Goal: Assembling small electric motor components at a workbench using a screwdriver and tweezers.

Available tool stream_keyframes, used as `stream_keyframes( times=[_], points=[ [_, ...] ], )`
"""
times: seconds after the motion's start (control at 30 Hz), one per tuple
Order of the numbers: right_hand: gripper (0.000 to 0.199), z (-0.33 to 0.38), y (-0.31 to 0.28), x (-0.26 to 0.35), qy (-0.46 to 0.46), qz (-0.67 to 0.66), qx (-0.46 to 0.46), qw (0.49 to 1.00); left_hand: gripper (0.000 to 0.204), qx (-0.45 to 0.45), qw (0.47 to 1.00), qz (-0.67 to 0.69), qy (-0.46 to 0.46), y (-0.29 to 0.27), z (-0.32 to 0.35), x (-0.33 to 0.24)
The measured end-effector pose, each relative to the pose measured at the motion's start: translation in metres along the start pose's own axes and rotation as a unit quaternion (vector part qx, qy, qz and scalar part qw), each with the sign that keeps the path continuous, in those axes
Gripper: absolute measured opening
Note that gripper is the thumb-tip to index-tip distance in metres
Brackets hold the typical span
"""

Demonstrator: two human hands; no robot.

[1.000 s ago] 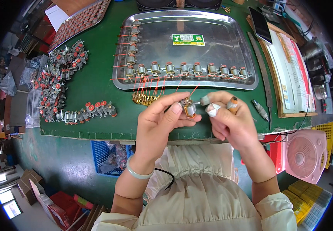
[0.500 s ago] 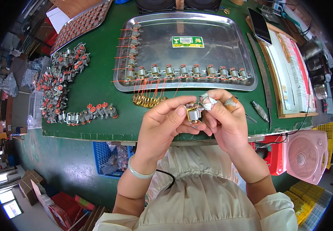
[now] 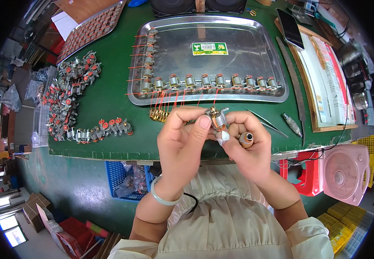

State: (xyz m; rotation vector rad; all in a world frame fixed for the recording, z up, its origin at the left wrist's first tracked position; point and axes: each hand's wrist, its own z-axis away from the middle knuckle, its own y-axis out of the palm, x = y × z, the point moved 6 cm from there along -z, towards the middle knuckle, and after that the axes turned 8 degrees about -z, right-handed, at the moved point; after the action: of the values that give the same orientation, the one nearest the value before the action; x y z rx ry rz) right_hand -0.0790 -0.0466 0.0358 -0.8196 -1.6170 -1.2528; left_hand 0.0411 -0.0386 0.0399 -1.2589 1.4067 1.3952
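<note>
Pinching small metal coil part [image 3: 217, 119] between both hands, just above near edge of green bench mat [image 3: 109, 93]. Left hand [image 3: 182, 142] clamped on part's left side, thumb tip against it. Right hand [image 3: 248, 144] gripping right side, taped fingertip beneath, small brown tube [image 3: 246, 139] tucked among fingers. Red wire running from part toward metal tray [image 3: 247, 47], where finished pieces sit in row [image 3: 213, 81]. Judged mid-assembly, seating or winding wire. Next likely needing steady grip, careful wire routing, no tugging on neighbouring leads.
</note>
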Motion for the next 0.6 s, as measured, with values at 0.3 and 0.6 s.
stream_keyframes(
  times=[0.3,0.6],
  points=[
    [0.017,-0.007,0.006,0.007,0.012,0.015,-0.034,0.999,0.011,-0.118,0.958,-0.168,0.2,-0.002,0.009,-0.015],
    [0.02,-0.008,0.001,0.01,-0.073,0.085,0.015,0.994,0.01,-0.099,0.982,-0.094,0.131,-0.004,0.004,-0.011]
  ],
)
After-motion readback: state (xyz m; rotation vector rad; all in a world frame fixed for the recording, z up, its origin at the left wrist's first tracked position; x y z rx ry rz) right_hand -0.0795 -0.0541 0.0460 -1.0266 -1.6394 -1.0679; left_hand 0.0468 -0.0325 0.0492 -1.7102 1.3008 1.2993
